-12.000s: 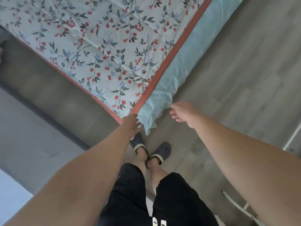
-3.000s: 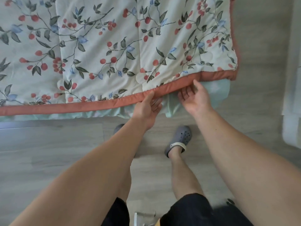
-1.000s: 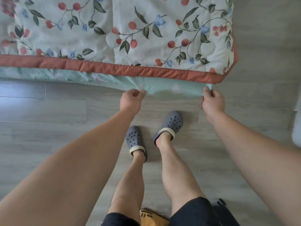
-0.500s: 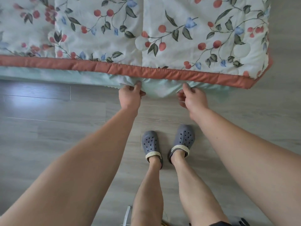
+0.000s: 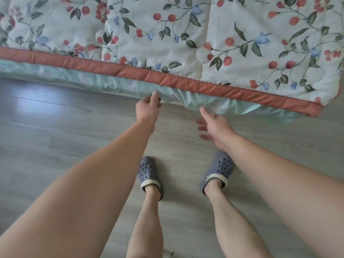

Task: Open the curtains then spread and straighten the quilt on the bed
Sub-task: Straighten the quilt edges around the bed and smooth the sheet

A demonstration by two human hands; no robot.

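The quilt (image 5: 186, 34) lies spread over the bed, its rust-red border (image 5: 167, 79) running along the near side above a pale green sheet (image 5: 204, 103) that hangs below it. The left hand (image 5: 147, 108) pinches the sheet just under the border. The right hand (image 5: 214, 125), blurred, seems released, fingers loose, just beside the sheet. Bare wooden floor (image 5: 55, 127) stretches around the clogs (image 5: 149, 174).

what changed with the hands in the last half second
The right hand let go of the pale green sheet and drew back, fingers now loose and spread. The left hand still pinches the sheet's edge under the quilt. The quilt's red border stays flat.
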